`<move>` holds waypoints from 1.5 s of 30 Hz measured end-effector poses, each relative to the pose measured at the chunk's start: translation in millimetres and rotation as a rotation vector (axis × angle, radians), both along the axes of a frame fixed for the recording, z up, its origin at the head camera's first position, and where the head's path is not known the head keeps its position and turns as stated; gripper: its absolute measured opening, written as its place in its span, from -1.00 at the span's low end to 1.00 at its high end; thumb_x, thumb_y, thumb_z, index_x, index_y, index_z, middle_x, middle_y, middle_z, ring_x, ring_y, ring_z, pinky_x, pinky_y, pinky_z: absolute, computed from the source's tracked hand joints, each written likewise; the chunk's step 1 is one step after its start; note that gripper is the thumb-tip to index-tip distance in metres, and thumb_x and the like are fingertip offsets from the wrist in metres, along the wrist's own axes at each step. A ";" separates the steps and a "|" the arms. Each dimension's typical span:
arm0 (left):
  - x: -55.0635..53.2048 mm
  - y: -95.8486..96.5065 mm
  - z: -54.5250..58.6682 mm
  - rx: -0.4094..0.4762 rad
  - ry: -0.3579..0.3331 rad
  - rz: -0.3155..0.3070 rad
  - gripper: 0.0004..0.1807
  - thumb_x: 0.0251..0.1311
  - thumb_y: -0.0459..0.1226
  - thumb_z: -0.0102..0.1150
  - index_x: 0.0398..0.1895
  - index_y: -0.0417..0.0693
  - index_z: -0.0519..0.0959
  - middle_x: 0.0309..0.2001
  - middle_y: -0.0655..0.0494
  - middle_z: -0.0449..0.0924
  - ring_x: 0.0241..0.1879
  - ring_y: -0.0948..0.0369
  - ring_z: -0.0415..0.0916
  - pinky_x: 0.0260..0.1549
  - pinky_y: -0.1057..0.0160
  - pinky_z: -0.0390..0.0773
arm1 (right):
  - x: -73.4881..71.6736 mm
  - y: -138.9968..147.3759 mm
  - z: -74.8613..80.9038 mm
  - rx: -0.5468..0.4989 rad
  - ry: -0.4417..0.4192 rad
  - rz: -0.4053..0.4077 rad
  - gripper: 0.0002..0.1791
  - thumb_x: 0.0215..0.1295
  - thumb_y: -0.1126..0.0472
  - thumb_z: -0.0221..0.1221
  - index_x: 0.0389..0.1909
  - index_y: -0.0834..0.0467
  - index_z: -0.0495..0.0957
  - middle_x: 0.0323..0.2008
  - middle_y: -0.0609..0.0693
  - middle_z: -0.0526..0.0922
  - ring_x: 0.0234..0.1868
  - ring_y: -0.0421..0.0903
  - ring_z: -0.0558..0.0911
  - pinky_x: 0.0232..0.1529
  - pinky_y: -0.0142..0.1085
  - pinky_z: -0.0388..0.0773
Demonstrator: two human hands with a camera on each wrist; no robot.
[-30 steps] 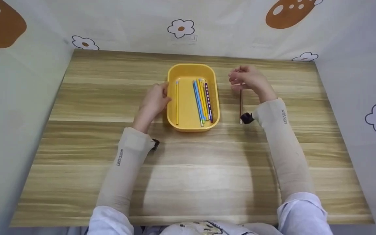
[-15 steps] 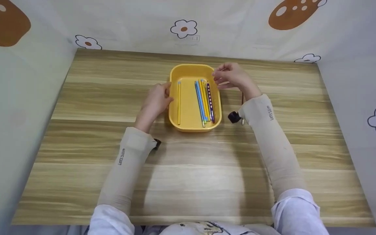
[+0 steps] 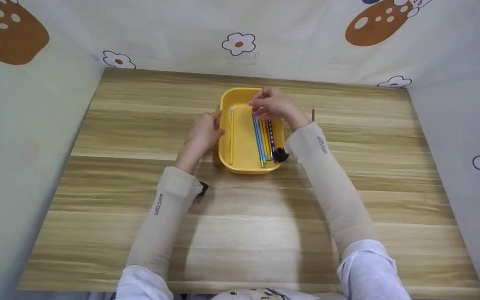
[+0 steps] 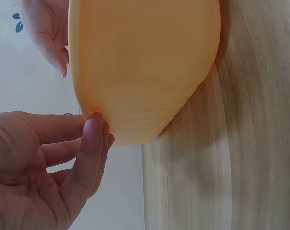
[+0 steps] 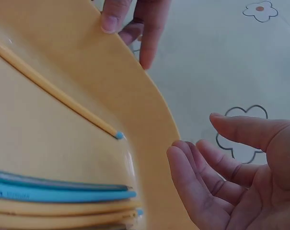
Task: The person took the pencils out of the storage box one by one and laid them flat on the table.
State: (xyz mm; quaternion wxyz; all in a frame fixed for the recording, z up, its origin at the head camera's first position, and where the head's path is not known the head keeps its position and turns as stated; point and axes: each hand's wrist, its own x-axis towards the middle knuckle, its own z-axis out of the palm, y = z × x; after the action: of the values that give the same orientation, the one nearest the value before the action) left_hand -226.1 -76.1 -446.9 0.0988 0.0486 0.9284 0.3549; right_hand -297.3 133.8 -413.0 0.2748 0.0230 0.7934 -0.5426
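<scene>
In the head view a yellow tray [image 3: 250, 171] stands on the table, with a lone yellow pencil [image 3: 231, 137] along its left side. Several pencils lie side by side in its right half, among them a blue pencil [image 3: 259, 137]. My left hand [image 3: 201, 132] pinches the tray's left rim between thumb and fingers, plain in the left wrist view. Above the far right part of the tray hovers my right hand [image 3: 276, 103]. Its fingers [image 5: 180, 179] are loosely bent, thumb apart, holding nothing; it covers the upper ends of some pencils.
A brown pencil [image 3: 313, 114] lies on the table right of the tray, mostly hidden by my right forearm. The wooden table [image 3: 390, 200] is bordered by pale printed curtains [image 3: 190, 46] at the back and sides.
My right hand has moved left, from above the brown pencil on the table to over the tray, with nothing in it. My left hand keeps its grip on the rim.
</scene>
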 end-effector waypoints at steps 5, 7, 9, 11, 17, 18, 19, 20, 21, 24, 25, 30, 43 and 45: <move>2.5 1.6 -2.7 0.020 -0.023 0.002 -0.36 0.18 -0.42 0.16 0.36 -0.20 0.25 -0.13 -0.12 0.46 -0.25 0.11 0.48 -0.29 0.27 0.56 | -1.3 -14.8 -8.3 0.022 -0.019 0.028 -0.75 0.26 0.14 0.21 -0.16 0.18 0.43 -0.20 0.11 0.57 -0.22 -0.06 0.63 -0.15 -0.24 0.64; 2.2 1.6 -3.3 0.023 -0.032 0.001 -0.35 0.19 -0.41 0.15 0.37 -0.20 0.23 -0.14 -0.12 0.46 -0.28 0.12 0.48 -0.32 0.27 0.56 | -1.6 -18.9 -10.0 0.033 -0.023 0.031 -0.74 0.25 0.13 0.21 -0.16 0.18 0.43 -0.20 0.11 0.57 -0.22 -0.05 0.63 -0.15 -0.24 0.65; 1.6 1.2 -3.0 0.017 -0.047 0.006 -0.35 0.20 -0.39 0.15 0.38 -0.18 0.22 -0.13 -0.11 0.44 -0.27 0.12 0.46 -0.32 0.27 0.55 | -2.9 -22.7 -11.4 0.029 -0.030 0.031 -0.73 0.25 0.13 0.22 -0.15 0.19 0.43 -0.20 0.12 0.57 -0.21 -0.03 0.63 -0.13 -0.22 0.64; 0.6 0.6 -2.1 0.010 -0.052 0.009 -0.35 0.21 -0.38 0.14 0.39 -0.16 0.22 -0.14 -0.10 0.43 -0.26 0.12 0.44 -0.31 0.27 0.54 | -5.1 -26.0 -12.8 0.032 -0.039 0.031 -0.73 0.24 0.13 0.22 -0.15 0.19 0.43 -0.20 0.12 0.57 -0.20 -0.02 0.64 -0.09 -0.19 0.63; -1.4 -1.2 0.6 -0.005 -0.018 -0.002 -0.38 0.21 -0.37 0.14 0.36 -0.17 0.25 -0.22 -0.05 0.42 -0.28 0.13 0.41 -0.37 0.30 0.49 | -10.3 -35.7 -20.1 0.030 -0.059 0.040 -0.82 0.26 0.18 0.21 -0.26 0.19 0.46 -0.31 0.09 0.60 -0.33 -0.07 0.66 -0.12 -0.17 0.63; -1.4 -1.2 0.7 -0.007 -0.015 -0.004 -0.38 0.20 -0.37 0.14 0.36 -0.17 0.26 -0.22 -0.05 0.42 -0.28 0.13 0.41 -0.38 0.30 0.48 | -10.1 -37.4 -21.5 0.030 -0.060 0.040 -0.84 0.26 0.19 0.21 -0.28 0.19 0.46 -0.34 0.08 0.60 -0.36 -0.08 0.66 -0.14 -0.18 0.64; -1.2 -1.2 0.8 -0.008 -0.012 -0.006 -0.37 0.20 -0.37 0.15 0.36 -0.18 0.26 -0.22 -0.05 0.42 -0.29 0.12 0.41 -0.37 0.30 0.47 | -10.2 -38.6 -23.1 0.032 -0.062 0.043 -0.85 0.25 0.20 0.21 -0.30 0.19 0.46 -0.36 0.08 0.61 -0.38 -0.09 0.66 -0.16 -0.18 0.64; -1.1 -1.1 0.9 -0.009 -0.010 -0.007 -0.37 0.20 -0.37 0.15 0.36 -0.18 0.26 -0.22 -0.06 0.42 -0.28 0.12 0.41 -0.37 0.29 0.48 | -10.2 -39.8 -24.7 0.033 -0.064 0.049 -0.86 0.25 0.21 0.21 -0.33 0.18 0.46 -0.38 0.07 0.60 -0.40 -0.09 0.66 -0.15 -0.17 0.64; -1.0 -1.1 0.8 -0.011 -0.011 -0.007 -0.37 0.20 -0.37 0.15 0.36 -0.18 0.26 -0.21 -0.06 0.42 -0.28 0.12 0.41 -0.35 0.28 0.48 | -10.0 -41.0 -26.2 0.034 -0.068 0.052 -0.87 0.25 0.22 0.21 -0.35 0.18 0.46 -0.40 0.06 0.60 -0.42 -0.10 0.66 -0.15 -0.16 0.64; -0.5 -0.5 1.3 -0.012 -0.007 -0.005 -0.37 0.20 -0.36 0.16 0.36 -0.19 0.26 -0.19 -0.09 0.43 -0.25 0.10 0.41 -0.30 0.24 0.49 | -9.9 -43.6 -31.4 0.049 -0.085 0.068 -0.86 0.26 0.21 0.20 -0.39 0.17 0.46 -0.43 0.06 0.59 -0.47 -0.11 0.65 -0.13 -0.14 0.63; -0.3 -0.4 1.4 -0.013 -0.003 -0.005 -0.37 0.19 -0.36 0.17 0.36 -0.19 0.26 -0.18 -0.10 0.43 -0.24 0.10 0.41 -0.28 0.23 0.50 | -10.0 -43.9 -33.3 0.057 -0.091 0.077 -0.86 0.26 0.20 0.20 -0.40 0.16 0.46 -0.43 0.06 0.59 -0.48 -0.11 0.64 -0.12 -0.13 0.63; -0.5 -0.3 1.3 -0.016 0.003 -0.003 -0.37 0.18 -0.38 0.17 0.35 -0.18 0.27 -0.13 -0.14 0.51 -0.23 0.09 0.47 -0.27 0.23 0.54 | -10.8 -45.4 -41.8 0.090 -0.137 0.097 -0.83 0.23 0.16 0.23 -0.35 0.18 0.49 -0.42 0.09 0.61 -0.49 -0.11 0.64 -0.09 -0.16 0.62; -1.5 0.2 2.1 -0.023 -0.011 0.007 -0.37 0.19 -0.37 0.17 0.36 -0.16 0.27 -0.04 -0.14 0.49 -0.13 0.08 0.42 -0.13 0.15 0.53 | -8.4 -50.9 -48.0 0.182 -0.053 0.111 -0.78 0.05 0.17 0.38 -0.45 0.26 0.64 -0.50 0.08 0.70 -0.43 -0.07 0.71 -0.14 -0.19 0.63; -1.4 -0.8 2.0 -0.023 -0.010 0.005 -0.38 0.20 -0.37 0.16 0.35 -0.15 0.28 -0.03 -0.15 0.49 -0.14 0.07 0.42 -0.12 0.14 0.53 | -7.9 -53.0 -49.2 0.202 -0.041 0.118 -0.79 0.02 0.17 0.40 -0.48 0.23 0.64 -0.47 0.08 0.70 -0.42 -0.07 0.70 -0.16 -0.21 0.64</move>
State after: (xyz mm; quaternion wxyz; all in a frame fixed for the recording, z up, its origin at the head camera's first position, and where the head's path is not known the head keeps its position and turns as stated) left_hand -227.4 -76.9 -444.9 0.1031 0.0436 0.9321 0.3445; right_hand -305.2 80.8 -462.2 0.3190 0.0148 0.8382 -0.4422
